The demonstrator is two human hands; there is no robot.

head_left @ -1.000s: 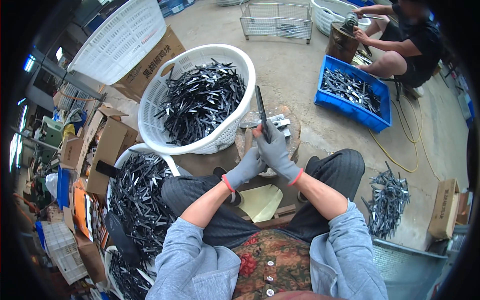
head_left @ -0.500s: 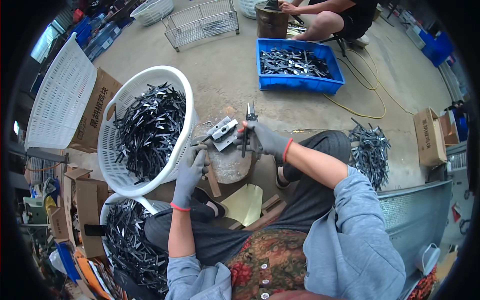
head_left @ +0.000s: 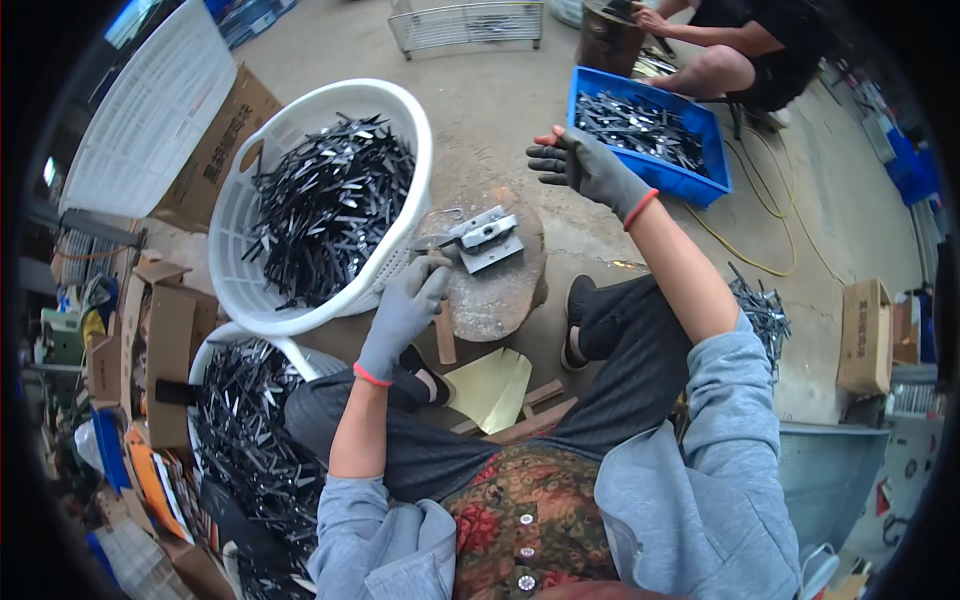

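Observation:
My left hand, in a grey glove with a red cuff, is closed at the near left edge of a round stump. Its fingertips meet a small dark piece too unclear to name. Just beneath them a wooden handle slants down; whether I grip it is hidden. A metal block fixture sits on top of the stump. My right hand, gloved alike, reaches out at the near left corner of a blue bin. Its fingers are stretched out with nothing in them. Black metal scissor-like pieces fill the bin.
Left of the stump stands a white basket heaped with black pieces, and another full basket is nearer me. A wire rack is at the back. A person sits behind the bin. A yellow hose crosses the floor.
My right hand has let go of the black scissor-like tool and swung away from the stump toward the blue bin, opening. The left hand stays by the stump. The whole view has shifted.

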